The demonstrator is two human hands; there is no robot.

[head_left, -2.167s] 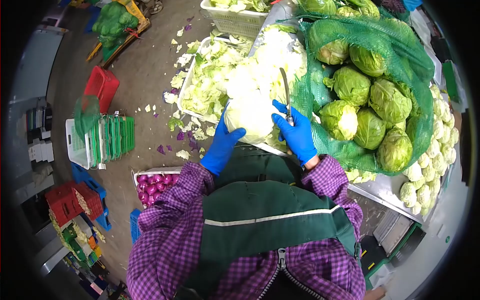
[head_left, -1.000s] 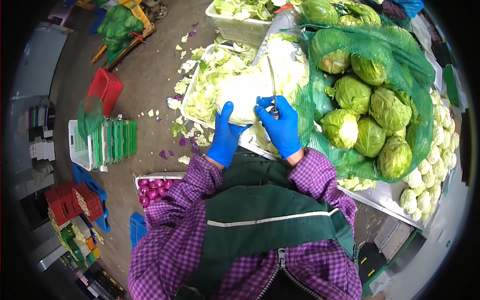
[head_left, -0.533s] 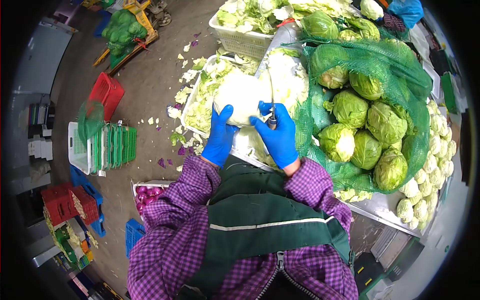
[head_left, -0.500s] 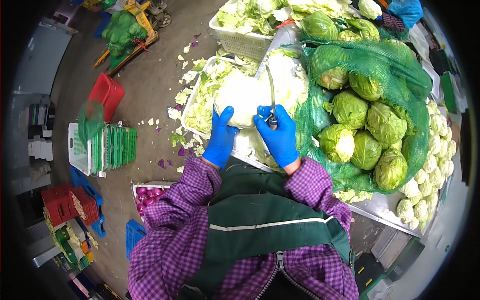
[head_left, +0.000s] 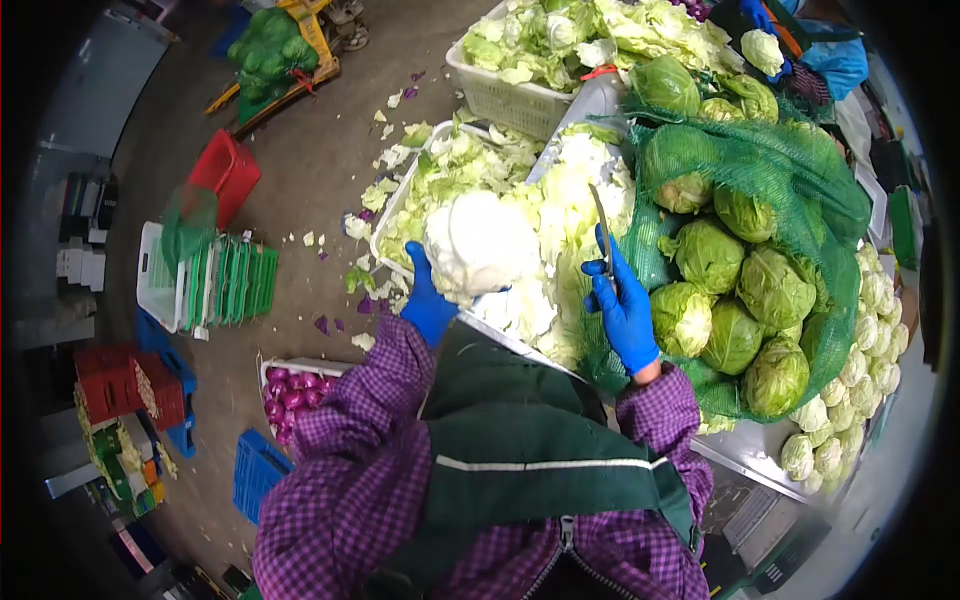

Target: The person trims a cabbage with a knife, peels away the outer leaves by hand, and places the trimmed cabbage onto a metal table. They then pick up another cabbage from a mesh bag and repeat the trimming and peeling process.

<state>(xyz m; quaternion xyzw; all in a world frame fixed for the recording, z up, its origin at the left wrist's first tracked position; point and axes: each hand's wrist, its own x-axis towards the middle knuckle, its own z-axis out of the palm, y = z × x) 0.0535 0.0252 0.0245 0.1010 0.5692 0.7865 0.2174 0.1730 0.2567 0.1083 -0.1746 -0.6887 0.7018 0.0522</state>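
Observation:
A pale, stripped cabbage rests in my left hand, whose blue-gloved fingers wrap its left side and underside. My right hand, also gloved in blue, is closed on a knife with its thin curved blade pointing up and away. The knife is apart from the cabbage. Beneath and beyond the hands lie loose pale leaves on the metal table. Right of my right hand, a green net bag holds several green cabbages.
White crates of leaves stand at the front and left. Several trimmed cabbages lie at the right. A crate of purple onions and a red bin are on the floor. Another person's blue-gloved hand shows at top right.
My right hand with the knife has moved right, away from the cabbage. My left hand still supports the cabbage, now turned and seen more clearly. The whole view has shifted slightly.

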